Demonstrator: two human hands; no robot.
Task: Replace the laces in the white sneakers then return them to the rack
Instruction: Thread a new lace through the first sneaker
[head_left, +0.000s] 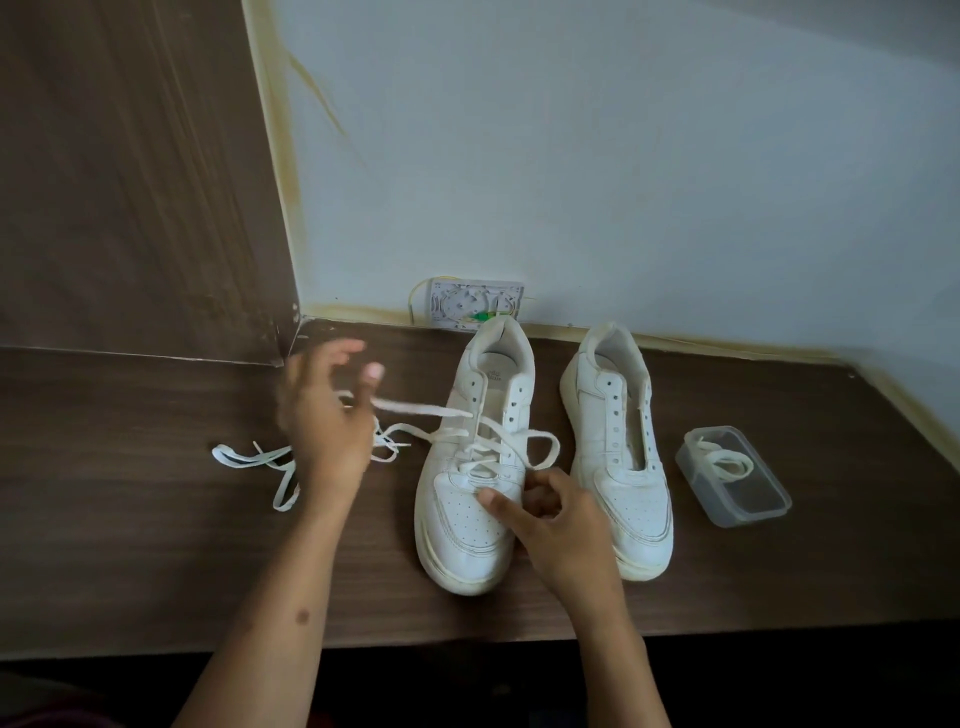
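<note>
Two white sneakers stand side by side on the dark wooden table (130, 545), toes toward me. The left sneaker (467, 525) has a white lace (498, 441) threaded loosely through its lower eyelets. My left hand (324, 431) is raised to the left of it, blurred, pinching one lace end that stretches across to the shoe. My right hand (550, 512) rests on the toe box with curled fingers holding the lace's other end, which loops to the right. The right sneaker (621, 452) has bare eyelets.
A loose white lace (249, 460) lies on the table left of my left hand. A clear plastic box (735, 483) right of the sneakers holds a coiled lace. A small white wall box (475, 301) sits at the table's back edge. A wooden panel (130, 182) stands at left.
</note>
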